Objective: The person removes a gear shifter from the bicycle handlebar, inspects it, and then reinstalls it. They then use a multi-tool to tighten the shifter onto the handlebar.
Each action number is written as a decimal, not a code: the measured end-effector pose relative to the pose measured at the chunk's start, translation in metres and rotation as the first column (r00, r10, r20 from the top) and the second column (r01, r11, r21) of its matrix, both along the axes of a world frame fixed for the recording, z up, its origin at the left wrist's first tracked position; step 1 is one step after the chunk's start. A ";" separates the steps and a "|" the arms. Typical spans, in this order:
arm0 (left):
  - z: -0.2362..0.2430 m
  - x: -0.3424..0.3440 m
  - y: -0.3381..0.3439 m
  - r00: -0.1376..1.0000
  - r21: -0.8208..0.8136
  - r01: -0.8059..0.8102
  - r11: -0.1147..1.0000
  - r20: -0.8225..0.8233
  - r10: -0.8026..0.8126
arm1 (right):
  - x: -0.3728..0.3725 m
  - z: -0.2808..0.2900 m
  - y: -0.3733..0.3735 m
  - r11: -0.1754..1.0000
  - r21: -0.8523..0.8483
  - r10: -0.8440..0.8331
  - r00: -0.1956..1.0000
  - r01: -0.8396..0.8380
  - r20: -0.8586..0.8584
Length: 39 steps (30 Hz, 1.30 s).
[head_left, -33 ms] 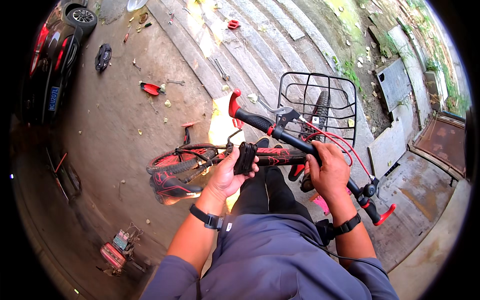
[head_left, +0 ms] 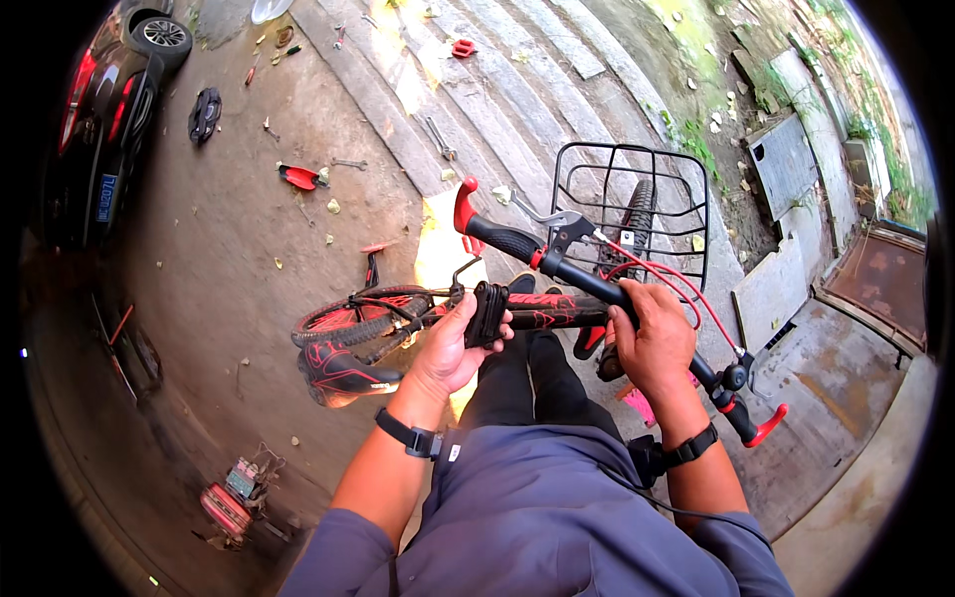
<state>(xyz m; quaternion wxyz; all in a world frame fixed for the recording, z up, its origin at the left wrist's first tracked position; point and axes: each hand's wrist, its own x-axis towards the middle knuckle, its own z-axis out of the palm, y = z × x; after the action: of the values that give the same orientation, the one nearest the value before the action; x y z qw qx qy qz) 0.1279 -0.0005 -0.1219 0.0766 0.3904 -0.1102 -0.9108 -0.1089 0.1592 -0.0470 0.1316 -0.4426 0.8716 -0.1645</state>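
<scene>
A black bicycle with red markings stands across in front of me, its frame tube [head_left: 562, 311] running between my hands. My left hand [head_left: 456, 348] is closed around a black folding lock [head_left: 488, 314], a compact stack of dark links held just above the frame. My right hand [head_left: 652, 336] grips the middle of the black handlebar [head_left: 587, 283], which has red end pieces and red cables. A wire basket [head_left: 676, 159] sits beyond the bar, over the front wheel [head_left: 640, 214]. The saddle [head_left: 343, 373] and rear wheel [head_left: 343, 316] lie to the left of my left hand.
Wrenches [head_left: 440, 137], a red-and-black part [head_left: 301, 177] and a red pedal [head_left: 464, 48] lie scattered on the ground and stone steps [head_left: 383, 129]. A dark car [head_left: 114, 129] is at the far left. A red machine [head_left: 229, 505] stands lower left; slabs [head_left: 786, 169] lie at right.
</scene>
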 end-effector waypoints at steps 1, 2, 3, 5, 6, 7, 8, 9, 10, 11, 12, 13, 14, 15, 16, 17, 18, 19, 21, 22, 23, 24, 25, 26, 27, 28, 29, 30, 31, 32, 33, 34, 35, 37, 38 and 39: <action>0.005 0.000 -0.001 0.999 -0.082 0.027 0.996 0.049 -0.023 | 0.000 0.000 0.000 1.000 0.005 -0.003 1.000 0.003 -0.001; 0.010 0.000 -0.002 0.994 -0.162 0.059 0.985 0.100 -0.043 | 0.000 0.000 0.001 1.000 0.006 -0.006 1.000 0.006 0.001; 0.018 -0.002 -0.004 0.986 -0.243 0.098 0.965 0.152 -0.061 | 0.001 0.000 0.001 1.000 0.003 -0.012 1.000 0.012 0.004; 0.036 -0.010 -0.008 0.974 -0.386 0.152 0.910 0.214 -0.072 | 0.001 0.001 0.002 1.000 -0.003 -0.026 1.000 0.026 0.014; 0.047 -0.013 -0.012 0.956 -0.474 0.227 0.851 0.273 -0.103 | 0.002 0.001 0.002 0.999 -0.007 -0.036 0.999 0.036 0.023; 0.056 -0.016 -0.017 0.934 -0.550 0.303 0.778 0.333 -0.129 | 0.003 0.001 0.003 0.999 -0.011 -0.048 0.998 0.048 0.032; 0.063 -0.021 -0.026 0.928 -0.583 0.339 0.738 0.337 -0.160 | 0.002 0.002 0.002 0.998 0.021 -0.054 0.998 0.053 0.033; 0.071 -0.025 -0.035 0.914 -0.621 0.384 0.683 0.361 -0.187 | 0.002 0.006 0.000 0.997 0.050 -0.060 0.998 0.058 0.036; 0.076 -0.032 -0.041 0.920 -0.677 0.383 0.628 0.342 -0.193 | 0.002 0.007 -0.001 0.995 0.081 -0.066 0.997 0.063 0.039; 0.082 -0.041 -0.046 0.925 -0.730 0.379 0.569 0.322 -0.202 | 0.002 0.007 -0.001 0.993 0.092 -0.078 0.996 0.074 0.047; 0.088 -0.047 -0.054 0.891 -0.772 0.453 0.445 0.388 -0.235 | 0.002 0.006 -0.001 0.991 0.103 -0.093 0.994 0.087 0.057; 0.089 -0.054 -0.060 0.881 -0.832 0.466 0.300 0.407 -0.240 | 0.001 0.006 0.000 0.988 0.116 -0.107 0.992 0.099 0.065; 0.097 -0.061 -0.066 0.856 -0.831 0.506 0.231 0.450 -0.255 | 0.002 0.005 0.002 0.991 0.089 -0.107 0.992 0.100 0.071; 0.106 -0.071 -0.068 0.830 -0.826 0.538 0.166 0.486 -0.274 | 0.000 0.004 0.003 0.995 0.059 -0.091 0.992 0.086 0.087; 0.110 -0.077 -0.066 0.842 -0.829 0.528 0.186 0.481 -0.244 | -0.002 0.003 0.005 0.997 0.033 -0.079 0.992 0.077 0.100; 0.113 -0.083 -0.066 0.835 -0.826 0.535 0.179 0.483 -0.264 | -0.004 0.002 0.007 0.998 0.005 -0.068 0.991 0.068 0.113; 0.117 -0.088 -0.064 0.844 -0.810 0.527 0.259 0.460 -0.277 | -0.002 0.002 0.007 0.996 -0.042 -0.074 0.994 0.078 0.086; 0.120 -0.092 -0.062 0.852 -0.787 0.517 0.337 0.438 -0.286 | -0.002 0.001 0.009 0.994 -0.066 -0.079 0.992 0.085 0.097; 0.119 -0.096 -0.061 0.840 -0.824 0.522 0.222 0.450 -0.304 | -0.002 -0.003 0.012 0.988 -0.119 -0.083 0.989 0.097 0.119; 0.118 -0.097 -0.062 0.834 -0.839 0.519 0.163 0.456 -0.310 | -0.002 -0.002 0.013 0.991 -0.097 -0.083 0.989 0.095 0.121; 0.118 -0.097 -0.063 0.827 -0.834 0.529 0.157 0.465 -0.315 | -0.002 -0.002 0.013 0.988 -0.112 -0.088 0.988 0.103 0.129; 0.116 -0.099 -0.062 0.819 -0.827 0.540 0.157 0.474 -0.322 | -0.002 -0.004 0.015 0.987 -0.121 -0.093 0.986 0.110 0.137; 0.117 -0.101 -0.059 0.812 -0.820 0.551 0.157 0.483 -0.328 | -0.002 -0.005 0.017 0.985 -0.130 -0.097 0.985 0.116 0.145; 0.122 -0.102 -0.056 0.809 -0.784 0.575 0.235 0.501 -0.309 | 0.000 -0.004 0.017 0.978 -0.162 -0.099 0.978 0.130 0.184; 0.121 -0.101 -0.055 0.818 -0.785 0.564 0.257 0.490 -0.299 | 0.002 -0.004 0.018 0.964 -0.230 -0.099 0.981 0.136 0.167; 0.115 -0.100 -0.057 0.827 -0.785 0.553 0.279 0.476 -0.298 | 0.003 -0.006 0.022 0.945 -0.292 -0.108 0.983 0.147 0.146; 0.111 -0.100 -0.059 0.836 -0.785 0.541 0.301 0.462 -0.297 | 0.003 -0.007 0.026 0.923 -0.352 -0.119 0.985 0.156 0.123; 0.107 -0.100 -0.060 0.857 -0.803 0.508 0.311 0.435 -0.275 | 0.005 -0.009 0.032 0.895 -0.425 -0.071 0.983 0.139 0.171; 0.106 -0.102 -0.059 0.842 -0.790 0.536 0.298 0.472 -0.263 | 0.005 -0.006 0.038 0.851 -0.505 -0.084 0.987 0.143 0.138; 0.102 -0.103 -0.060 0.837 -0.783 0.542 0.306 0.472 -0.276 | 0.003 -0.001 0.047 0.823 -0.545 -0.067 0.981 0.159 0.184; 0.099 -0.103 -0.061 0.835 -0.778 0.546 0.311 0.474 -0.279 | 0.003 0.004 0.055 0.788 -0.591 -0.040 0.973 0.170 0.227; 0.098 -0.103 -0.062 0.836 -0.765 0.544 0.345 0.461 -0.298 | 0.004 0.005 0.063 0.779 -0.611 -0.004 0.975 0.141 0.220; 0.097 -0.105 -0.062 0.837 -0.749 0.544 0.379 0.448 -0.316 | 0.007 0.006 0.072 0.768 -0.630 0.032 0.976 0.113 0.213; 0.098 -0.111 -0.060 0.803 -0.706 0.589 0.393 0.460 -0.377 | 0.018 0.011 0.090 0.710 -0.660 0.031 0.926 0.244 0.376; 0.099 -0.116 -0.058 0.772 -0.688 0.628 0.364 0.491 -0.403 | 0.021 0.014 0.104 0.733 -0.618 0.024 0.896 0.286 0.444; 0.101 -0.118 -0.059 0.741 -0.672 0.662 0.332 0.522 -0.422 | 0.024 0.018 0.119 0.750 -0.578 0.021 0.861 0.322 0.508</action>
<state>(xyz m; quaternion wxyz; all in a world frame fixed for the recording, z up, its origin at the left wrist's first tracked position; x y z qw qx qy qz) 0.0099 -0.0598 -0.0214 -0.0751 0.3581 -0.6581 -0.6581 -0.0849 0.2780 -0.0294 0.1706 -0.3304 0.7333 -0.5692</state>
